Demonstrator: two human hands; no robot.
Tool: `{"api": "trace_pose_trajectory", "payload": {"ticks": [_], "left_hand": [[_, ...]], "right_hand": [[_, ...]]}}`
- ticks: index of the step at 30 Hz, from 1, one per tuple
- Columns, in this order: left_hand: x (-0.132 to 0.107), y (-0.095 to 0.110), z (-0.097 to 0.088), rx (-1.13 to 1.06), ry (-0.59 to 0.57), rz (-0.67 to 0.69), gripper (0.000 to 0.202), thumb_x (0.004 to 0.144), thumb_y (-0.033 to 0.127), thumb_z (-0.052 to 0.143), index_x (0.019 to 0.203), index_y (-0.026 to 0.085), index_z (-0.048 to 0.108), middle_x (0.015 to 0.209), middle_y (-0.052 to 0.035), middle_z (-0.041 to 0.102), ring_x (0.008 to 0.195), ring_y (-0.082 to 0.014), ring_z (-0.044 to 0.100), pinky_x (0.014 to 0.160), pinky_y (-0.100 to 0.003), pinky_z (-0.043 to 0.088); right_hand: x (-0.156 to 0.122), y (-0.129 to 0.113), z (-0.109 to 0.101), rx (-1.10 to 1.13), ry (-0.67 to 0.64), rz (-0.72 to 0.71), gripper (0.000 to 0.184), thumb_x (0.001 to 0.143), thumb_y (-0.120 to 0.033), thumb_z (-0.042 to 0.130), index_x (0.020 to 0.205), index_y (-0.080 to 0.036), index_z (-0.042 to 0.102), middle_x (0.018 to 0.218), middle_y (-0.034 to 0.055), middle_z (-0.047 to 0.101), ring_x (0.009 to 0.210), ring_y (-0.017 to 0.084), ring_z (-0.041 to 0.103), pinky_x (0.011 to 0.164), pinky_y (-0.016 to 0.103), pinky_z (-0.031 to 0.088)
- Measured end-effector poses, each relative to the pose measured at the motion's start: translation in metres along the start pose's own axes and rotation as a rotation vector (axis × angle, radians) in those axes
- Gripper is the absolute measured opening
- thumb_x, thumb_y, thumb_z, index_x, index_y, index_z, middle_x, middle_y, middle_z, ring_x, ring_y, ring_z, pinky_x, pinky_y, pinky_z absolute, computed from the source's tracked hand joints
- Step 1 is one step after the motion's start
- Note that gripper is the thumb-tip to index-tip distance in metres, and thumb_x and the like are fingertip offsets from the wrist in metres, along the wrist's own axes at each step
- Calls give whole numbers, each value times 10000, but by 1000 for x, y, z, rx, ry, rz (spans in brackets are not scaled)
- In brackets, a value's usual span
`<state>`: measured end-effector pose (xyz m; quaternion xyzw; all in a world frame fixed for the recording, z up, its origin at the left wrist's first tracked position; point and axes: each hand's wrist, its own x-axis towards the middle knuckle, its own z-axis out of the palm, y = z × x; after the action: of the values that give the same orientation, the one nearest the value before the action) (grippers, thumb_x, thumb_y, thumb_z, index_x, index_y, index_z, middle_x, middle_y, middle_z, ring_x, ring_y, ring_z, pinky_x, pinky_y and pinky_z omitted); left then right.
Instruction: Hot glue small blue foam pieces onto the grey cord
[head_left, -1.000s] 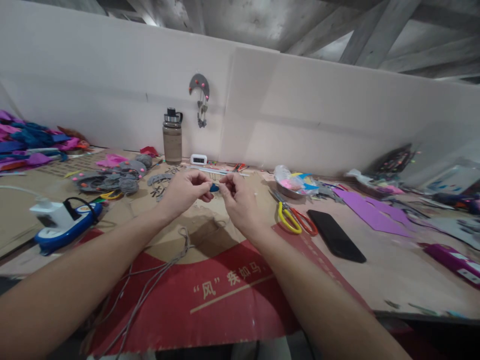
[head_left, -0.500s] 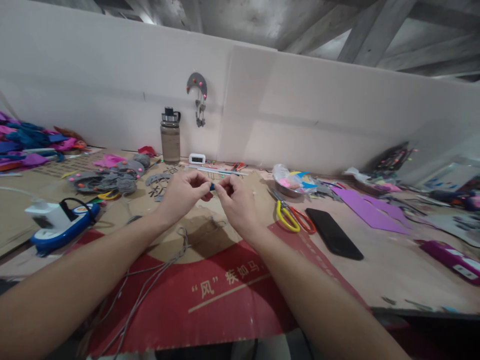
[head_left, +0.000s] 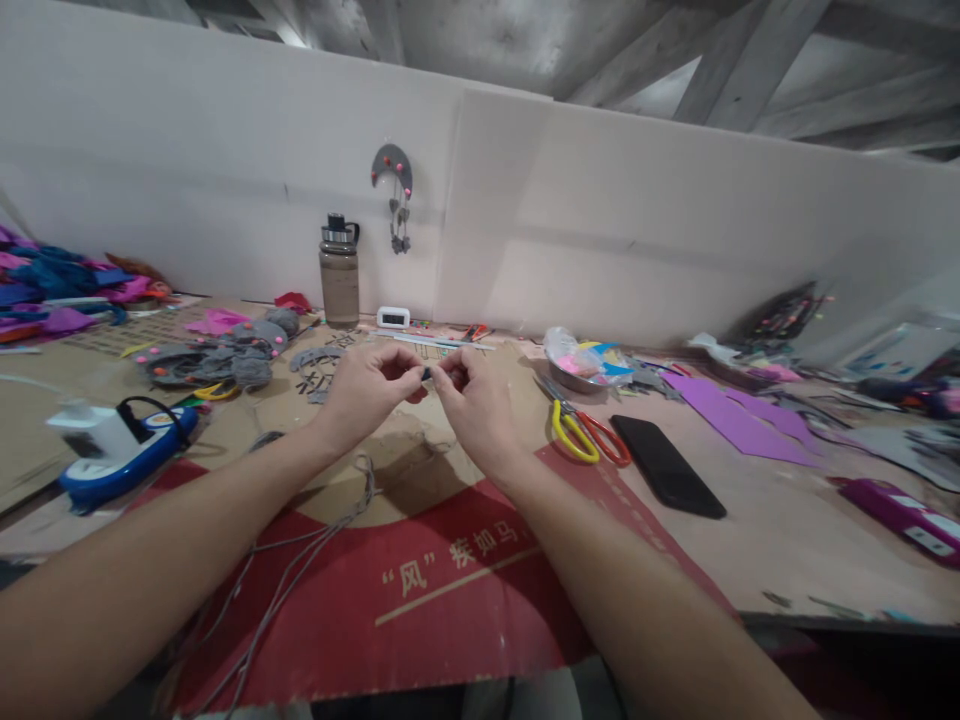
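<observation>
Cluttered craft surface (head_left: 780, 520) against a white partition, seen from the head camera. At centre frame both hands meet just above a red printed cardboard sheet (head_left: 450, 590). The left hand (head_left: 371, 385) and right hand (head_left: 472, 400) are each closed in a fingertip pinch on one small blue piece (head_left: 426, 373) held between them. Compared with a second earlier, the hands have drawn closer together and the piece is nearly hidden, with only a dark sliver showing, so the fingertip work on it looks under way. Grey cords (head_left: 315, 545) lie below the left wrist. Yellow-and-red scissors (head_left: 581, 432) and a black phone (head_left: 667, 466) lie right of centre, untouched.
</observation>
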<state>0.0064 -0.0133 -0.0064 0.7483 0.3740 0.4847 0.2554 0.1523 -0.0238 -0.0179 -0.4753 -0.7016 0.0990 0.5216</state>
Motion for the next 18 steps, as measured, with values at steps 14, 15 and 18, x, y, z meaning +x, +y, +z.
{"api": "trace_pose_trajectory", "payload": {"ticks": [14,15,18], "left_hand": [[8,0,-2,-331,-130,-193,212,704,266,642,861,132,591,739,-51,670,651,-149,653,670,-317,555],[8,1,-2,-308,-130,-202,205,701,266,644,848,129,601,735,-56,673,652,-149,652,667,-311,555],[7,4,-4,-217,-103,-201,159,715,280,625,758,128,621,692,-56,674,642,-145,649,653,-290,553]], "right_hand": [[1,6,0,-20,-24,-62,113,809,-273,457,799,-207,548,774,32,591,700,148,519,608,274,382],[1,5,0,-26,-30,-70,110,810,-268,454,808,-209,547,781,34,592,708,151,522,613,276,384],[-1,3,1,-34,-37,-76,114,816,-267,447,862,-210,535,799,40,589,720,157,527,622,282,390]]}}
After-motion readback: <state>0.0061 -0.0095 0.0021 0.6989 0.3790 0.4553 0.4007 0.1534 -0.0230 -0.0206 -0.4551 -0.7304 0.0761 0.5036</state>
